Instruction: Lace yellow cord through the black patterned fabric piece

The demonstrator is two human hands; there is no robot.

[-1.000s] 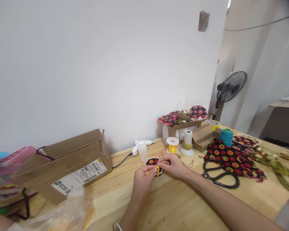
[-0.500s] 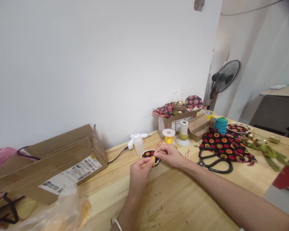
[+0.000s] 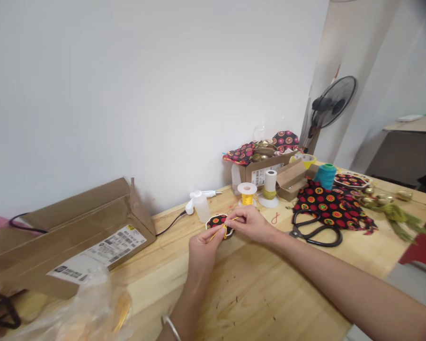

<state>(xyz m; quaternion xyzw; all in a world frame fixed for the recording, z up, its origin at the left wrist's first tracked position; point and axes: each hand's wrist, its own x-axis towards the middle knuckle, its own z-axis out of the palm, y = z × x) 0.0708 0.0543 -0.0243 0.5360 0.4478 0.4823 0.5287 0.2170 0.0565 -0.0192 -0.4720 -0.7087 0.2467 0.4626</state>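
Note:
My left hand (image 3: 204, 244) and my right hand (image 3: 250, 222) meet over the wooden table (image 3: 270, 293), both pinched on a thin yellow cord (image 3: 224, 229). The cord runs between my fingertips in a small loop, just above a small round patch of black fabric with red and orange dots (image 3: 215, 220) that lies on the table under my hands. A bangle (image 3: 171, 327) sits on my left wrist.
Behind my hands stand a white squeeze bottle (image 3: 201, 206), a yellow cord spool (image 3: 247, 194) and a white spool (image 3: 270, 184). Black scissors (image 3: 315, 232) lie on dotted fabric (image 3: 330, 206) at right. A flat cardboard box (image 3: 71, 237) lies at left, a small open box (image 3: 266, 173) at the back.
My hands stay together on the yellow cord, the loop shrinking a little. The camera has tilted, so everything sits slightly higher and further left in view.

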